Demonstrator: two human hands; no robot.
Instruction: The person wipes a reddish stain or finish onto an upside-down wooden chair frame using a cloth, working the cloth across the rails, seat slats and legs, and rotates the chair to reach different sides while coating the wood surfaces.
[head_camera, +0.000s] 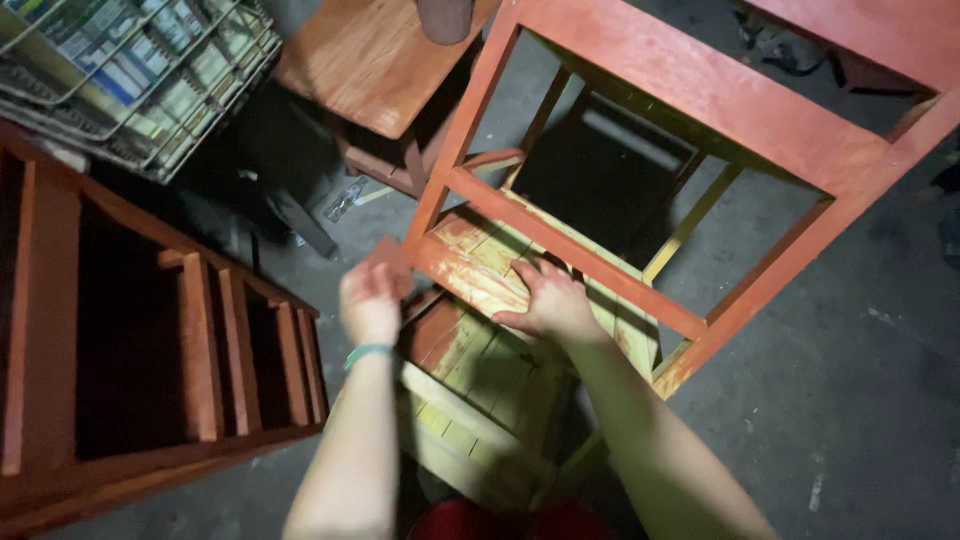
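A wooden chair frame (700, 90), painted reddish-brown with bare yellowish patches, lies tilted on its side in the middle of the view. My left hand (372, 298), with a green band at the wrist, grips the corner of the frame where a rail meets a leg. My right hand (545, 300) lies flat, fingers spread, on the partly painted slats (470, 255) of the seat. Below the hands a second, mostly unpainted slatted piece (470, 400) sits under the chair.
A dark reddish wooden frame with slats (200, 350) fills the left side. A wire rack of packages (130, 70) stands at top left. A brown wooden stool (370, 60) is at top centre. Grey concrete floor (860, 400) shows on the right.
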